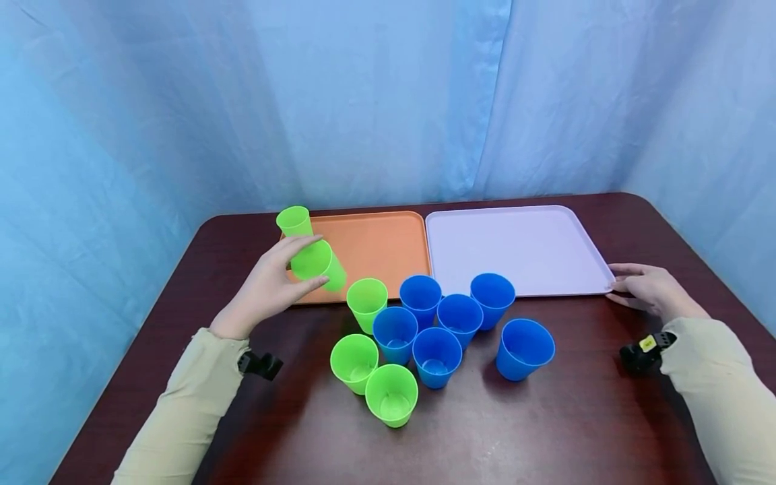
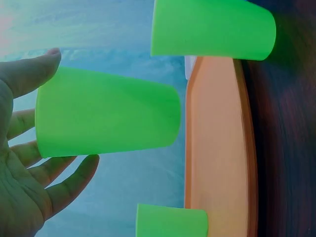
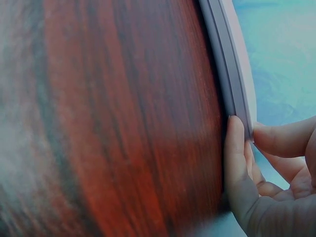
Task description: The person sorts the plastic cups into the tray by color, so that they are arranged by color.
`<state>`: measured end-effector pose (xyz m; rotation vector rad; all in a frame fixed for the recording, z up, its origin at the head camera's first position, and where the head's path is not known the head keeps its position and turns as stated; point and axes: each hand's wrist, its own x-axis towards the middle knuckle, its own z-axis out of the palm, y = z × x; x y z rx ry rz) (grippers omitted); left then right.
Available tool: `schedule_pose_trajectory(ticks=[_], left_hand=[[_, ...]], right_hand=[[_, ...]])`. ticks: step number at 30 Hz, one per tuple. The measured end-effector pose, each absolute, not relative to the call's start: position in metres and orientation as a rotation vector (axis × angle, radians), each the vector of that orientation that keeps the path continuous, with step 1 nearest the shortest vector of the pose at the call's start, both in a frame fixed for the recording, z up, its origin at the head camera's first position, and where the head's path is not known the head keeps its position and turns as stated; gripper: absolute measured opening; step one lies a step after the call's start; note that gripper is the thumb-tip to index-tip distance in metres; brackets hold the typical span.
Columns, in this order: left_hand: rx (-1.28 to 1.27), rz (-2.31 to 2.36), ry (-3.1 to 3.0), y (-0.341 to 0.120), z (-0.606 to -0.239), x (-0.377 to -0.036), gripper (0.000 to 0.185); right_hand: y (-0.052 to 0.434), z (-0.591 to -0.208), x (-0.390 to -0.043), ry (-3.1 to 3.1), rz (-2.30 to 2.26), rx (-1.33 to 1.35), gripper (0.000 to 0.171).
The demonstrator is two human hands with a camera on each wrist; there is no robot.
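"What does the left hand (image 1: 269, 279) hold, from where you sit?"

"I see its fingers curled around a green cup (image 1: 321, 265), raised above the orange tray (image 1: 382, 246); another green cup (image 1: 294, 219) stands beyond it, at that tray's left end."

"And the right hand (image 1: 649, 289)?"

"I see its fingers pinching the near right corner of the lilac tray (image 1: 515, 249); six blue cups (image 1: 525, 353) and three more green cups (image 1: 391, 397) stand on the bench (image 1: 582, 431)."

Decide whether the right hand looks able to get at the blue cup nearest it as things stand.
Probably yes: no other cup stands between the right hand and that blue cup, which stands apart. The hand pinches a corner of the lilac tray, so it would likely have to let go first.
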<state>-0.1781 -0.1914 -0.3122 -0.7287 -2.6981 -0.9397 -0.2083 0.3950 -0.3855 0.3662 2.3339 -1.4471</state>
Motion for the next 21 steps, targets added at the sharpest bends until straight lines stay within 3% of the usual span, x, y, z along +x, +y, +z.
schedule_pose_trajectory(ticks=[21], left_hand=[[-0.570,-0.862,-2.762,-0.185,-0.332,-0.239,0.062]], right_hand=[[0.398,-0.386,-0.207,2.327,-1.447,0.344,0.067]])
